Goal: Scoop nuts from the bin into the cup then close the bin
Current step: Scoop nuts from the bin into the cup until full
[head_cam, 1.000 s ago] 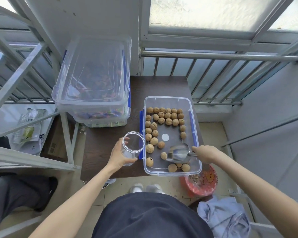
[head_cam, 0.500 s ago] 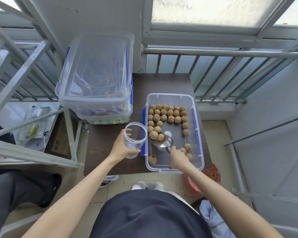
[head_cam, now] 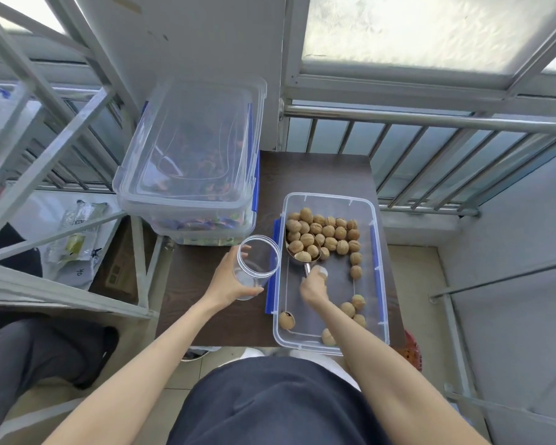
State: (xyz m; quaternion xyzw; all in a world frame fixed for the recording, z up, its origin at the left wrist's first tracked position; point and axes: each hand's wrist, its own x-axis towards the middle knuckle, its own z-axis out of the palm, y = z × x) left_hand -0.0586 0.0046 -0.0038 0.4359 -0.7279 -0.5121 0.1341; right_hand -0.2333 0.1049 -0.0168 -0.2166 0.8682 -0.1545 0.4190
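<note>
Far left, metal shelving frame [head_cam: 45, 162], not in play. Next, stacked clear lidded storage boxes [head_cam: 190, 162] sit on the back-left of the dark brown table [head_cam: 315, 171]; the top one looks like the likely source of the lid, can't confirm which lid belongs to the bin.

Left hand [head_cam: 230, 279] wrapped around the lower body of the clear plastic cup [head_cam: 254, 264], thumb and fingers closed on it. Cup looks empty, tilted with its mouth toward the bin and touching the bin's blue side latch [head_cam: 273, 268]; held there so the pour is short and nuts don't spill on the table.

Open clear bin [head_cam: 379, 284] stands on the table's right half, lid off. Walnuts [head_cam: 331, 232] cluster at the far end, a few loose at the near end. Metal scoop [head_cam: 302, 248] is pushed into the left edge of the cluster, several walnuts already in its bowl. Right hand [head_cam: 313, 285] clenched on the scoop handle, reaching in from the near end, so the push goes away from the body and the far wall backs the nuts up.

Judgement: mid-scoop, first load; transfer to cup and closing the bin both not yet done.
</note>
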